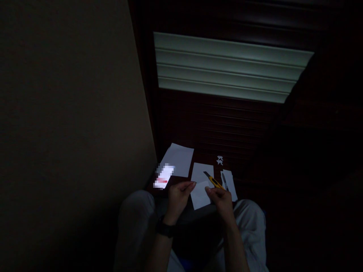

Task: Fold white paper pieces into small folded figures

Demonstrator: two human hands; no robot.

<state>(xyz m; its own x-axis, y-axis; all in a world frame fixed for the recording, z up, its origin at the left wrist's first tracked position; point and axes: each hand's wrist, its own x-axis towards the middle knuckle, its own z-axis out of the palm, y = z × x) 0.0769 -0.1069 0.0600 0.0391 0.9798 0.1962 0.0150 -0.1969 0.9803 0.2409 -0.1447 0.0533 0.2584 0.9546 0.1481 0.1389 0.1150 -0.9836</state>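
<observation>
A small white sheet of paper (200,197) is held up between my two hands. My left hand (178,195) pinches its upper left edge between thumb and fingers. At the right edge, my right hand (222,200) is closed on the paper with thumb and fingertips. A yellow utility knife (214,182) with its dark blade end pointing up and left shows just beyond my right fingers; I cannot tell whether they grip it or it lies there. Another white sheet (202,170) lies flat behind the held piece.
A lit phone, its screen blurred (164,176), overlaps larger white sheets (180,158) on the left. On the right, a pen (225,181) lies on a narrow paper stack (231,185). Small paper scraps (219,160) lie behind. A wall (85,113) bounds the left; the room is dim.
</observation>
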